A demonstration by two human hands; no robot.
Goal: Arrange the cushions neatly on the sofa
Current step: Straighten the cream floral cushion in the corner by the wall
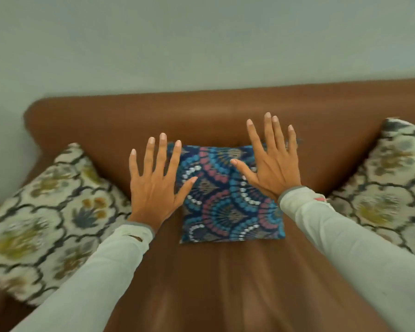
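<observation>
A small blue cushion point(228, 200) with pink and white fan patterns leans against the backrest in the middle of the brown leather sofa point(201, 279). My left hand point(156, 183) hovers at its left edge, fingers spread, holding nothing. My right hand point(271, 161) is spread over its upper right corner, also holding nothing. A large cream floral cushion point(50, 221) leans in the sofa's left corner. A matching cream floral cushion point(391, 188) leans on the right side, cut off by the frame edge.
A pale grey-green wall point(201, 39) rises right behind the sofa's backrest point(225, 111). Bare seat leather stretches in front of the blue cushion toward me.
</observation>
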